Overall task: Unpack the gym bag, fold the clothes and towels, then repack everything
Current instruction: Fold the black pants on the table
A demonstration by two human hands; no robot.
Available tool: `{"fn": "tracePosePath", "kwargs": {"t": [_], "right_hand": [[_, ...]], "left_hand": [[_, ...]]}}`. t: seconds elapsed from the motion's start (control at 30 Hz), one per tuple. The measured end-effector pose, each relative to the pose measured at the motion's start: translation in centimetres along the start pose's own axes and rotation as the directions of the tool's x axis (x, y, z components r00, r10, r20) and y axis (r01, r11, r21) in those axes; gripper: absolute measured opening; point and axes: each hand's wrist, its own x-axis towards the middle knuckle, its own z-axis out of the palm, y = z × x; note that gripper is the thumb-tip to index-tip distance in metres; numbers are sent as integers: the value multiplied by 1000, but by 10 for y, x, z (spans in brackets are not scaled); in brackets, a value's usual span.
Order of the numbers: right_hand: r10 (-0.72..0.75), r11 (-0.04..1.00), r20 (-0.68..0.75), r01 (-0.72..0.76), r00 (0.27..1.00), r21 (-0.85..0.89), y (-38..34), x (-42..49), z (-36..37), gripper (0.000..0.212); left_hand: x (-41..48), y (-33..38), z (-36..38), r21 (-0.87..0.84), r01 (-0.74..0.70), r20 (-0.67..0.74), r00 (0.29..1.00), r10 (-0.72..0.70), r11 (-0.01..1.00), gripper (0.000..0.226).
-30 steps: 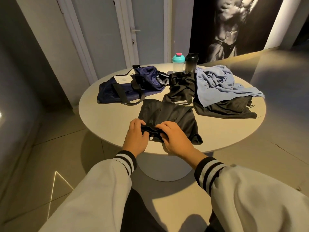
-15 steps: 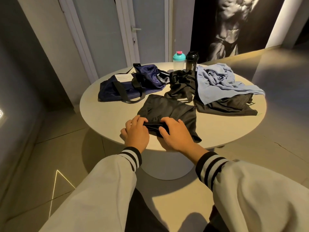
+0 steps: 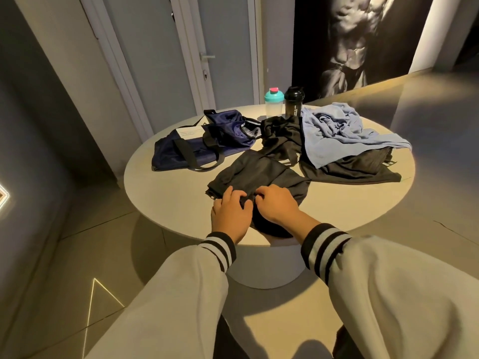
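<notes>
1. Our left hand [image 3: 230,216] and our right hand [image 3: 277,206] sit side by side on the near end of the black shorts [image 3: 259,172]. The fingers of both hands are curled and pinch the cloth.
2. The shorts lie on the round bench [image 3: 166,198], close to us. Their near end is bunched up under our hands and hangs a little over the bench rim.
3. Behind them the navy gym bag [image 3: 202,149] lies on the left. The light blue towel [image 3: 337,133] lies crumpled on the right, on top of a black top [image 3: 350,167]. Another black bundle [image 3: 282,141] sits between the bag and the towel. Nothing else looks folded yet.
4. We think the shorts could slide off the rim onto the floor if we tug them closer to us.
5. The fold could also come out crooked, because the cloth is bunched and not smooth.
6. The far end of the shorts touches the black bundle, so a hard pull might drag that along too.
7. A second ago the shorts lay flatter and our hands were further onto the bench. Now our hands are nearer the rim and the cloth is more bunched. The bag and towel have not moved.
</notes>
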Motion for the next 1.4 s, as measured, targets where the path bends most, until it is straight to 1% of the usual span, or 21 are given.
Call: {"fn": "tracePosePath", "kwargs": {"t": [0.1, 0.17, 0.27, 0.33, 0.4, 0.47, 0.5, 0.6, 0.67, 0.8, 0.87, 0.9, 0.93, 1.0, 1.03, 1.1, 1.13, 1.2, 1.27, 1.33, 1.4], "right_hand": [[-60, 994, -5, 61, 998, 89, 0, 3, -7, 34], [-84, 996, -37, 85, 996, 31, 5, 3, -10, 34], [-86, 979, -115, 62, 990, -196, 17, -1, -6, 37], [-65, 976, -120, 38, 991, -213, 23, -4, -2, 40], [-39, 976, -87, 19, 995, -219, 26, -6, 1, 44], [-34, 968, -82, 13, 996, -250, 27, -7, 2, 44], [-40, 967, -97, 14, 994, -256, 28, -7, 1, 44], [-45, 969, -188, -3, 981, -247, 34, -6, -2, 37], [-45, 969, -224, -12, 974, -246, 38, -7, -1, 33], [-100, 977, -208, 56, 973, -206, 38, -9, 4, 35], [-114, 982, -199, 80, 973, -170, 38, -10, 4, 36], [-118, 986, -203, 90, 972, -144, 40, -10, 3, 36], [-127, 988, -209, 105, 970, -113, 42, -11, 3, 37], [-155, 988, -226, 151, 962, -38, 48, -12, 4, 36], [-169, 985, -238, 175, 956, 3, 51, -12, 4, 35], [-196, 975, -256, 216, 947, 51, 56, -11, 4, 35], [-216, 971, -255, 235, 942, 43, 57, -10, 5, 36], [-255, 964, -247, 264, 935, 3, 57, -8, 5, 38], [-273, 960, -241, 279, 931, -10, 56, -7, 5, 44], [-282, 958, -219, 287, 934, -10, 55, -7, 4, 50], [-290, 955, -194, 296, 937, -1, 55, -8, 4, 48]], "left_hand": [[14, -1, 3, -153, 20, 21, 1000, -17, 988, 35], [22, -4, 4, -220, 18, 10, 1000, -16, 975, 39], [26, -7, 4, -145, 35, -128, 990, -54, 989, 42], [24, -4, -1, -139, 48, -214, 974, -78, 989, 42], [21, -2, -3, -140, -70, -228, 973, 37, 988, 37], [18, -4, -2, -111, -208, -156, 969, 190, 972, 26], [17, -6, -2, -81, -244, -96, 967, 236, 966, 24], [22, -14, 4, 39, -258, 56, 965, 256, 965, 36], [32, -16, 6, 35, -248, 45, 968, 246, 968, 35], [47, -17, 5, 62, -210, -81, 973, 215, 976, 34], [45, -18, 3, 60, -265, -141, 952, 271, 962, 27], [42, -18, 1, 48, -306, -133, 942, 309, 951, 22], [38, -18, -1, 44, -344, -81, 934, 347, 938, 22], [31, -19, -3, 67, -400, 81, 915, 395, 914, 37], [30, -21, -4, 76, -406, 150, 908, 392, 911, 44], [34, -24, -8, 58, -382, 235, 903, 360, 922, 49], [36, -25, -11, 40, -363, 244, 907, 343, 931, 47], [38, -27, -15, -16, -326, 188, 927, 324, 945, 36], [40, -32, -13, -146, -258, 97, 957, 273, 955, 27], [40, -35, -12, -331, -149, 43, 984, 172, 932, 25], [36, -32, -12, -457, -59, 37, 996, 85, 888, 24]]}}
